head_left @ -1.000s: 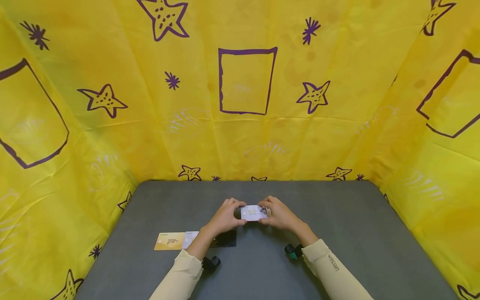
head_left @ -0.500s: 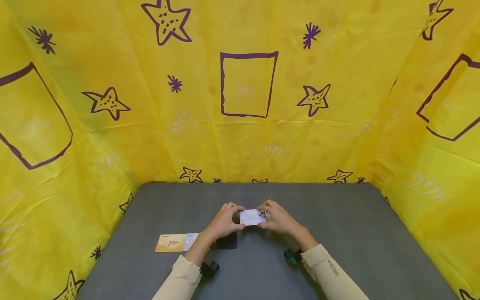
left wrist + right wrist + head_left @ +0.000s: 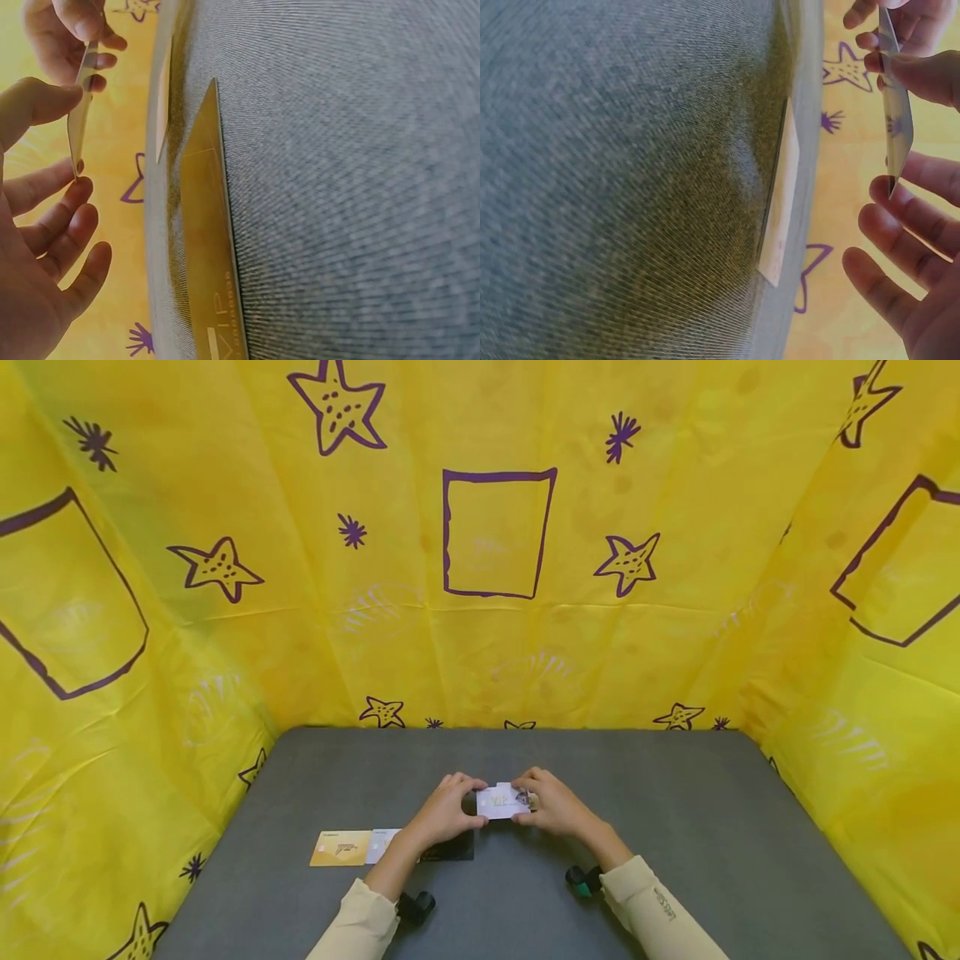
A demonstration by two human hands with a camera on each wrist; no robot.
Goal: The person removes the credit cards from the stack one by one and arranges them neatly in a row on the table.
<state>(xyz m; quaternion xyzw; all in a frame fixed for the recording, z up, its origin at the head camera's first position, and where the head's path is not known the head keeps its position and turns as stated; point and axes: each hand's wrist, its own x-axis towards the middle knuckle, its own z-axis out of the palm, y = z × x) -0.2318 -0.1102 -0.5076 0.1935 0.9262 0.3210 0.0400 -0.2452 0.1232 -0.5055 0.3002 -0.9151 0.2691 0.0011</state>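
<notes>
L hand (image 3: 447, 810) & R hand (image 3: 556, 802), each half-curled, grip opp. ends of a white card (image 3: 495, 803) (VIP on it) above the grey surface (image 3: 675, 827); yellow card (image 3: 340, 848) lies farther L.

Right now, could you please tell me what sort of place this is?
Possibly a makeshift work booth: yellow patterned cloth walls three sides of a grey tabletop, where several cards lie.

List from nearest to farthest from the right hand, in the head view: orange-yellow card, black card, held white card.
1. Held white card, pinched by the right hand
2. Black card, on the left side
3. Orange-yellow card, farther left
</notes>
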